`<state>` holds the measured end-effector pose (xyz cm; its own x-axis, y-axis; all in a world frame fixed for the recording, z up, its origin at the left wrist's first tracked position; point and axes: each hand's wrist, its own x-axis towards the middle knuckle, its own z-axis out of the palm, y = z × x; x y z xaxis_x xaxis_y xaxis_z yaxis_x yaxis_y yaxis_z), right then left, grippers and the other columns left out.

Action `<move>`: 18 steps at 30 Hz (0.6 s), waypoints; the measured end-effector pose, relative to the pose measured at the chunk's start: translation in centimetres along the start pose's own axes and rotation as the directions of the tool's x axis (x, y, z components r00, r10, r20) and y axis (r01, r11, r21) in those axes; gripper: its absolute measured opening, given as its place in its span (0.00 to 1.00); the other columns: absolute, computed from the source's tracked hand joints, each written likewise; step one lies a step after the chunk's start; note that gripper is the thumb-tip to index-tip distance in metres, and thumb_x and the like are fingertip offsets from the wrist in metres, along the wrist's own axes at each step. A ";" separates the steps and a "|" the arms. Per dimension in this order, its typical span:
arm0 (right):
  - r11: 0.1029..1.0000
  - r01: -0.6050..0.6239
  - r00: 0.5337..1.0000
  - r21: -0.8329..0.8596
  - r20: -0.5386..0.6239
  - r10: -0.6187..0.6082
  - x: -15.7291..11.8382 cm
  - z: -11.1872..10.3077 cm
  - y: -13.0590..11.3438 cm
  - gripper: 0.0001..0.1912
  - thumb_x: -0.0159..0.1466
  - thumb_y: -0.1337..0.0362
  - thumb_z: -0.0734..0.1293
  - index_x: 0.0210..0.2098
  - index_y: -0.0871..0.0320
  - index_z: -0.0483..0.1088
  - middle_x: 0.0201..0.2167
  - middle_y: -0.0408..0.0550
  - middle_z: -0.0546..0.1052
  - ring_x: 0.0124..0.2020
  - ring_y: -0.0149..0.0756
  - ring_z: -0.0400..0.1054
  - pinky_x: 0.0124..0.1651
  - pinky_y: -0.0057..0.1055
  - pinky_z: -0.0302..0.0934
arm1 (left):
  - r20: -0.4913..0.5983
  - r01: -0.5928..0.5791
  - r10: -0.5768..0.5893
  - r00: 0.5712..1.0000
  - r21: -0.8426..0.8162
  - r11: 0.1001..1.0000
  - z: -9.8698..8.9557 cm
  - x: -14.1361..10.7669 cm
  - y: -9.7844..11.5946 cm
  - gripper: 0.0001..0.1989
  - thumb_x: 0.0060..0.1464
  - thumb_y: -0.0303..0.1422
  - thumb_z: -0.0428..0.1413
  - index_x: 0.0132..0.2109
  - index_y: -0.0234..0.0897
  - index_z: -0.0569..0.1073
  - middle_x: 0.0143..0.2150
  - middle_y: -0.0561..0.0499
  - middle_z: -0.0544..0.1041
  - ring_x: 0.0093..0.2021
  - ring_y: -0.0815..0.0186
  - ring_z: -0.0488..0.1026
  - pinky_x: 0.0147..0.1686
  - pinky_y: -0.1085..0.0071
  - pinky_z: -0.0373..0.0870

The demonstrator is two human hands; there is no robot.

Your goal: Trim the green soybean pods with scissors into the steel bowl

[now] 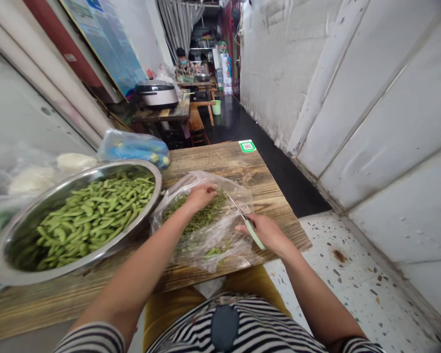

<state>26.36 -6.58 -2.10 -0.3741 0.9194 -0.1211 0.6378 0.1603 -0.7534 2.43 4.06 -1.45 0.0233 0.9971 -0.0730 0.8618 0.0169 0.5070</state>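
Note:
Scissors (255, 234) with pale green handles sit in my right hand (264, 232), their blades pointing up and left over a clear plastic bag (238, 250). On the bag lies a heap of green trimmings (202, 215), and a few green bits rest near its front edge. My left hand (202, 196) hovers over the heap with its fingers pinched together; whatever they hold is too small to make out. To the left stands a big steel bowl (154, 181) full of green soybean pods (95, 213).
A plastic bag with blue contents (135, 152) lies behind the bowl, and blurred pale bags (33, 179) are at the far left. A green QR card (247, 146) marks the wooden table's (220, 157) back corner. Farther off, a white cooker (157, 94) stands on another table; a person sits beyond.

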 end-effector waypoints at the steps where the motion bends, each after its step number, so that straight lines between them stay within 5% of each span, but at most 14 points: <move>1: 0.999 0.001 1.000 -0.032 0.006 -0.001 -0.1 -0.1 -0.4 0.23 0.62 0.44 0.63 0.36 0.59 0.72 0.30 0.49 0.76 0.32 0.38 0.69 0.32 0.26 0.51 | 0.004 -0.009 0.009 1.000 -0.124 0.992 0.0 -1.2 0.0 0.11 0.50 0.35 0.57 0.39 0.35 0.79 0.35 0.48 0.80 0.35 0.63 0.74 0.38 0.71 0.67; 6: 0.989 0.013 0.999 -0.147 0.055 -0.005 -0.5 -0.3 -2.5 0.24 0.63 0.42 0.62 0.38 0.58 0.70 0.33 0.53 0.76 0.36 0.41 0.70 0.34 0.28 0.52 | 0.057 -0.010 0.048 0.997 -0.533 0.846 -0.4 -6.3 0.3 0.14 0.44 0.42 0.61 0.32 0.33 0.78 0.23 0.53 0.74 0.23 0.69 0.64 0.25 0.74 0.61; 18: 0.982 0.013 1.000 -0.190 -0.005 -0.014 -0.6 0.0 -3.6 0.23 0.61 0.42 0.64 0.35 0.58 0.70 0.31 0.51 0.76 0.34 0.39 0.69 0.33 0.27 0.51 | -0.082 0.017 -0.088 0.993 -0.628 0.778 -1.2 -8.0 -0.2 0.13 0.40 0.39 0.64 0.31 0.33 0.79 0.21 0.53 0.73 0.22 0.70 0.63 0.26 0.73 0.60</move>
<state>24.24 -7.75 0.69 -0.3797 0.9189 -0.1071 0.7490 0.2374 -0.6186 1.43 -3.79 0.03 -0.0938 0.9945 -0.0467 0.3529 0.0771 0.9325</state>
